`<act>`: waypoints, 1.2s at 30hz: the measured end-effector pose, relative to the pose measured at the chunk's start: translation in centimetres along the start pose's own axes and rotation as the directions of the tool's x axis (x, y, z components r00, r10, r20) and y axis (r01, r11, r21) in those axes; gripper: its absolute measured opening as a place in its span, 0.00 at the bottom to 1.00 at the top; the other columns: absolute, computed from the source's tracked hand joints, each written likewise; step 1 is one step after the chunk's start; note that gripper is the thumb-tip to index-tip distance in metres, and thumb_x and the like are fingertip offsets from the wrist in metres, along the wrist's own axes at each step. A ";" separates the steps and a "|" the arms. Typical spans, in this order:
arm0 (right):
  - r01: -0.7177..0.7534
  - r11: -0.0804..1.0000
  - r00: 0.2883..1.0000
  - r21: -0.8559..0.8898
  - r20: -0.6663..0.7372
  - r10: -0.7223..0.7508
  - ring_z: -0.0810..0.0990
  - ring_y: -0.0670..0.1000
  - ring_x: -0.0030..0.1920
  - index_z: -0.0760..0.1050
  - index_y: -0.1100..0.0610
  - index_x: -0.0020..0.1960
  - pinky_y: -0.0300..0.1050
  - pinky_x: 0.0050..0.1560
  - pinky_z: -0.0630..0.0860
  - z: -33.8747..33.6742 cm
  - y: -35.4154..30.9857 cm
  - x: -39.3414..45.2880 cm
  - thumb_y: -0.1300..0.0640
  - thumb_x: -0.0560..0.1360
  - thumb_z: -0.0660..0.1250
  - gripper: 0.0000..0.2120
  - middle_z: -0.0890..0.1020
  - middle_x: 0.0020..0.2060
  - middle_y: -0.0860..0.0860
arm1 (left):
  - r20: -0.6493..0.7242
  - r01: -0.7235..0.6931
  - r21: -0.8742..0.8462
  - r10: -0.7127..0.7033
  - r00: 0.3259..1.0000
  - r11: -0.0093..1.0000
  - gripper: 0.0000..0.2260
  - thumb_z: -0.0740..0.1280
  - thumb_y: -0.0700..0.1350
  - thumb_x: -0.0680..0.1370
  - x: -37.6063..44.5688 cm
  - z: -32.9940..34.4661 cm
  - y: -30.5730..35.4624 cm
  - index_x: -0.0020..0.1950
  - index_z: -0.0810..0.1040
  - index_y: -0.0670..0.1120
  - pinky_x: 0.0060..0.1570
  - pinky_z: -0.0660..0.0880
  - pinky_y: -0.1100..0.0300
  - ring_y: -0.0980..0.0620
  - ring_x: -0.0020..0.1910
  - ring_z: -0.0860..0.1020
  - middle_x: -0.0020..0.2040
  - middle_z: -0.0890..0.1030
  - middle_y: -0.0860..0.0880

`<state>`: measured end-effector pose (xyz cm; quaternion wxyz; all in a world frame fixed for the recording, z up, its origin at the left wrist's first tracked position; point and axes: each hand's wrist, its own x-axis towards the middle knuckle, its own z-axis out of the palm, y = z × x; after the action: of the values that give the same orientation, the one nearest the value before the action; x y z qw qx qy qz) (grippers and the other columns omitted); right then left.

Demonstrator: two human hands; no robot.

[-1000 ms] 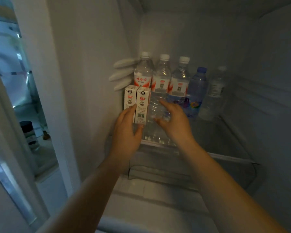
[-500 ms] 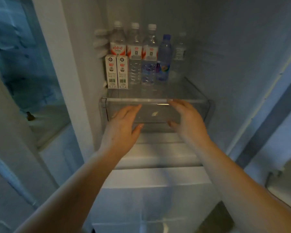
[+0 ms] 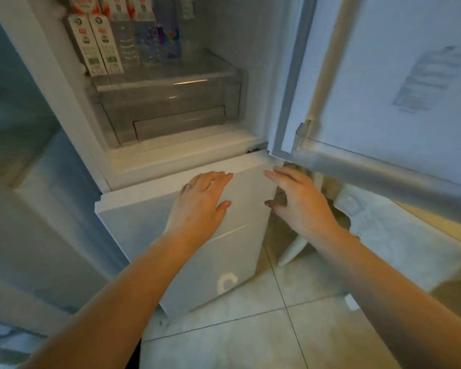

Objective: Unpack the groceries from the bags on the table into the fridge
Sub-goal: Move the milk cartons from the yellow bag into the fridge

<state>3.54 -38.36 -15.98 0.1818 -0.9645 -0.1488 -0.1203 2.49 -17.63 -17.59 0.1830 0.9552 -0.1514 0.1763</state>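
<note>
Both hands hung spread and empty before the fridge's lower door [image 3: 197, 262], the left hand [image 3: 201, 206] over its top edge and the right hand [image 3: 301, 201] beside its corner, while two cartons [image 3: 97, 45] stood beside water bottles [image 3: 144, 41] on the shelf [image 3: 171, 73] above.

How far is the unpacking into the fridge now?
Done: two cartons stand on the shelf beside a row of bottles. In hand: nothing; the left hand and right hand are empty, fingers spread, in front of the lower door, and the upper door stands open. Left: cannot be judged, since the bags and the table are out of view.
</note>
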 end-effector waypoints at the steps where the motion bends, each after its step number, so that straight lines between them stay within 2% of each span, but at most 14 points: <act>1: -0.017 1.000 1.000 0.000 -0.005 0.017 0.64 0.50 0.70 0.67 0.49 0.71 0.45 0.68 0.62 -0.3 1.0 -1.7 0.54 0.71 0.71 0.29 0.67 0.70 0.47 | 0.011 -0.032 -0.012 0.032 0.999 0.999 0.23 0.67 0.46 0.76 -0.4 0.7 1.3 0.71 0.68 0.47 0.65 0.66 0.48 0.45 0.67 0.69 0.68 0.72 0.46; 5: -0.101 0.995 0.994 -0.023 -0.040 0.100 0.66 0.52 0.69 0.69 0.52 0.69 0.45 0.66 0.64 -1.7 5.2 -9.2 0.56 0.71 0.71 0.27 0.70 0.68 0.49 | 0.077 -0.131 -0.063 0.136 0.988 0.989 0.23 0.69 0.45 0.75 -2.1 4.0 7.1 0.69 0.70 0.47 0.63 0.68 0.47 0.44 0.65 0.70 0.66 0.73 0.46; 11: -0.279 0.958 0.959 -0.070 -0.061 0.275 0.72 0.59 0.64 0.73 0.55 0.65 0.54 0.63 0.71 -5.4 13.7 -22.5 0.59 0.66 0.75 0.28 0.75 0.64 0.55 | 0.196 -0.297 -0.200 0.335 0.922 0.934 0.22 0.70 0.42 0.74 -4.7 10.2 21.0 0.67 0.72 0.44 0.60 0.69 0.48 0.42 0.62 0.72 0.63 0.75 0.43; 16: -0.472 0.869 0.882 -0.149 -0.074 0.466 0.71 0.57 0.65 0.72 0.54 0.67 0.52 0.62 0.69 -10.8 21.8 -35.5 0.56 0.68 0.75 0.29 0.73 0.65 0.54 | 0.230 -0.432 -0.259 0.490 0.841 0.864 0.23 0.71 0.43 0.73 -8.7 15.7 34.1 0.67 0.72 0.44 0.58 0.72 0.48 0.42 0.61 0.74 0.62 0.76 0.44; 19: -0.543 0.826 0.840 -0.149 -0.088 0.536 0.75 0.60 0.61 0.74 0.57 0.64 0.53 0.58 0.73 -13.4 26.1 -42.0 0.58 0.66 0.77 0.28 0.76 0.62 0.57 | 0.269 -0.440 -0.320 0.526 0.807 0.839 0.23 0.69 0.45 0.75 -11.0 18.5 40.9 0.69 0.71 0.46 0.61 0.71 0.50 0.45 0.63 0.72 0.65 0.75 0.46; 22: -0.604 0.784 0.796 -0.143 -0.058 0.603 0.71 0.59 0.65 0.71 0.56 0.68 0.54 0.63 0.69 -14.9 29.7 -46.8 0.56 0.69 0.74 0.29 0.73 0.65 0.57 | 0.297 -0.465 -0.339 0.562 0.772 0.818 0.22 0.71 0.44 0.74 -12.5 20.9 46.2 0.67 0.73 0.46 0.57 0.73 0.49 0.43 0.60 0.75 0.63 0.76 0.46; 25: -0.655 0.746 0.754 -0.124 -0.043 0.655 0.66 0.56 0.69 0.68 0.54 0.70 0.51 0.68 0.63 -15.9 33.1 -50.0 0.54 0.72 0.72 0.29 0.69 0.69 0.54 | 0.325 -0.483 -0.348 0.587 0.742 0.803 0.21 0.70 0.45 0.74 -12.8 22.9 50.5 0.67 0.73 0.46 0.56 0.73 0.49 0.43 0.59 0.75 0.62 0.76 0.46; 30: -0.714 0.694 0.698 -0.089 -0.030 0.715 0.66 0.56 0.69 0.67 0.54 0.70 0.51 0.68 0.62 -17.3 38.8 -52.3 0.54 0.72 0.71 0.29 0.69 0.69 0.54 | 0.363 -0.509 -0.364 0.622 0.694 0.780 0.21 0.69 0.45 0.75 -11.0 26.6 56.1 0.68 0.71 0.47 0.57 0.72 0.50 0.45 0.62 0.74 0.64 0.75 0.47; 36: -0.721 0.686 0.691 -0.094 -0.041 0.721 0.66 0.55 0.69 0.66 0.52 0.71 0.51 0.68 0.63 -19.0 48.0 -50.4 0.53 0.72 0.70 0.29 0.68 0.70 0.52 | 0.367 -0.505 -0.360 0.617 0.697 0.785 0.21 0.68 0.45 0.75 -4.5 32.4 61.6 0.68 0.71 0.46 0.57 0.72 0.49 0.43 0.61 0.73 0.64 0.75 0.47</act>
<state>-30.66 -100.61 -28.34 0.1649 -0.9533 0.2485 -0.0470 -14.18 -84.28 -29.34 0.1878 0.8473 -0.4959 -0.0294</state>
